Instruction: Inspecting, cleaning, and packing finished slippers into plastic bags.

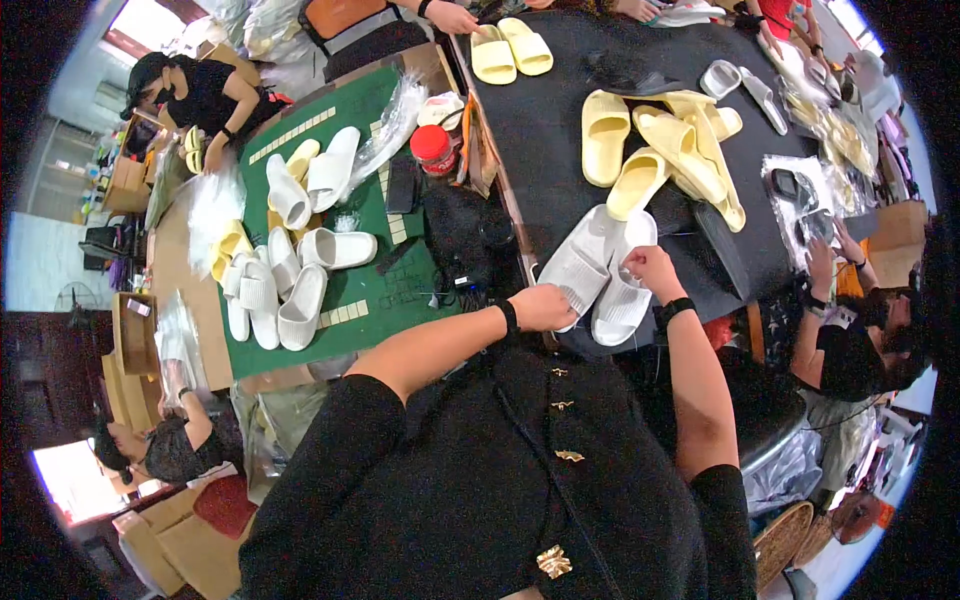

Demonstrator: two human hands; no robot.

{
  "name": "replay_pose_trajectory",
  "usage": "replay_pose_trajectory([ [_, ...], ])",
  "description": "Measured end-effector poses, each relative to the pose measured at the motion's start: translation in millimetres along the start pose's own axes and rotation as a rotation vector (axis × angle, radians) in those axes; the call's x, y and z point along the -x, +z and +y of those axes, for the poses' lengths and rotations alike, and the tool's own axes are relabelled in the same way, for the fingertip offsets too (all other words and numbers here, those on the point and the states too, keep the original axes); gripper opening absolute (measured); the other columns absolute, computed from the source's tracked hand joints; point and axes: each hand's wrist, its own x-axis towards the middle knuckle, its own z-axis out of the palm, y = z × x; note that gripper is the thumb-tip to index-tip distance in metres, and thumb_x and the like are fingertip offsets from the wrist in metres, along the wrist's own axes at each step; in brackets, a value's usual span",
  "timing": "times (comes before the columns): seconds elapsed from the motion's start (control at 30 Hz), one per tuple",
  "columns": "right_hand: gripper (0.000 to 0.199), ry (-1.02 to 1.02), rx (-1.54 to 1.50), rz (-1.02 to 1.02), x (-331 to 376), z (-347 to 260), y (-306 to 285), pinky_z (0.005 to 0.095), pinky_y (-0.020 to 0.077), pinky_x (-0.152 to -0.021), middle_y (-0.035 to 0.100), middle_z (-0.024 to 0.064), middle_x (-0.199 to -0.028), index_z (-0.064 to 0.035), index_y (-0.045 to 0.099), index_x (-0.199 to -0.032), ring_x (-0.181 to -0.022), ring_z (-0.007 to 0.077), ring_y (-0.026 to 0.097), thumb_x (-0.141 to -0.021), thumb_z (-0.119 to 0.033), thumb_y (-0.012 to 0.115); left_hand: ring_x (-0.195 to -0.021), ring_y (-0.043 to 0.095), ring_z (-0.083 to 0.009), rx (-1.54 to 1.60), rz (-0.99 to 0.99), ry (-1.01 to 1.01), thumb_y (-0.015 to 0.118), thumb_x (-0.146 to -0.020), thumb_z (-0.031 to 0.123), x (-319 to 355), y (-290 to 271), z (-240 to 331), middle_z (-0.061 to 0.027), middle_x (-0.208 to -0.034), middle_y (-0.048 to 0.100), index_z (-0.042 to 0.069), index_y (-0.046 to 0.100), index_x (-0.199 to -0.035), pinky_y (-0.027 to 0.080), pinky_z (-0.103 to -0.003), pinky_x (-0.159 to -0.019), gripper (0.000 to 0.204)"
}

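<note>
White slippers stretch away lengthwise, toes toward the person, hands curled (grip unclear).

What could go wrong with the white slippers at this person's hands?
The white slippers lie by the near edge of the black table: a tug by the left hand or right hand might drop one. The pale yellow slipper crowding their far ends could get dragged along.

White slippers side by side on black tabletop

The white slippers look matt, ribbed and rubbery.
</note>
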Motion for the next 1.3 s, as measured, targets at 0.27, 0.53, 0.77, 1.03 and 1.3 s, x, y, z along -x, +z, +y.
replay_pose_trajectory([
  [0.27,0.014,-0.018,0.096,-0.015,0.2,20.6,-2.3,0.0297,0.0504,-0.062,0.063,0.0112,-0.067,-0.0039,0.068,-0.080,-0.065,0.0196,0.063,-0.068,-0.011,0.065,-0.071,0.060,-0.0240,0.015,-0.118,0.002,0.052,-0.077,0.016,-10.6,-24.2,9.7,-0.0076,-0.071,0.057,0.006,0.054,-0.073,0.048,-0.035,-0.060,0.011],
  [0.53,0.011,-0.066,0.227,-0.071,2.4,16.6,-1.1,0.0295,0.0478,-0.057,0.064,0.0098,-0.065,0.0004,0.066,-0.077,-0.058,0.0158,0.059,-0.071,-0.008,0.064,-0.083,0.056,-0.0298,0.299,-0.044,0.081,0.044,-0.083,0.014,-38.2,-29.7,22.9,-0.0139,-0.090,0.051,0.003,0.047,-0.086,0.049,-0.038,-0.071,0.012],
  [0.77,0.015,-0.199,0.496,-0.287,-13.7,19.6,0.6,0.0366,0.0458,-0.058,0.061,0.0168,-0.067,-0.0019,0.065,-0.074,-0.058,0.0280,0.058,-0.069,-0.014,0.058,-0.084,0.059,-0.0320,0.417,-0.196,0.041,0.041,-0.086,0.013,-50.8,-11.9,28.4,-0.0131,-0.087,0.057,0.005,0.048,-0.096,0.049,-0.042,-0.071,0.014],
  [1.03,0.019,-0.071,0.253,-0.466,-22.5,16.8,-0.7,0.0377,0.0414,-0.052,0.055,0.0119,-0.056,0.0013,0.061,-0.071,-0.049,0.0210,0.046,-0.068,-0.017,0.060,-0.072,0.062,-0.0311,0.324,-0.256,0.030,0.044,-0.083,0.010,-65.0,-14.1,32.4,-0.0119,-0.077,0.060,0.008,0.049,-0.114,0.051,-0.042,-0.062,0.031],
  [1.3,0.017,-0.082,0.236,-0.415,-17.5,22.4,4.9,0.0355,0.0429,-0.054,0.059,0.0145,-0.061,0.0023,0.060,-0.076,-0.054,0.0211,0.052,-0.066,-0.011,0.056,-0.057,0.060,-0.0276,0.221,-0.223,-0.074,0.044,-0.084,0.014,-81.2,-5.8,45.4,-0.0103,-0.063,0.059,0.013,0.043,-0.128,0.048,-0.042,-0.050,0.044],
])
